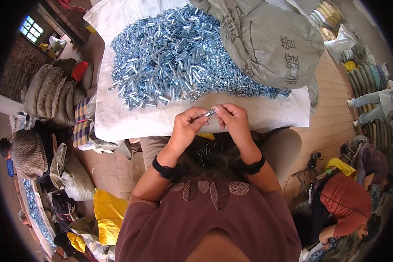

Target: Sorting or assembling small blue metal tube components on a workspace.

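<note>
Presently | metal piece [210, 113] between left grip [187, 125] and right grip [234, 120] | each pinched onto one end

A heap of small parts [170, 56] lies on the desk [126, 124] before the person, with a sack [275, 43] over its right side. One single part [209, 113] sits between the left fingers [199, 117] and right fingers [223, 112], above the desk's near edge. Left of the desk are stacked bags [52, 96], with one co-worker [29, 153] nearer; another co-worker [346, 198] is at the lower right.
</note>
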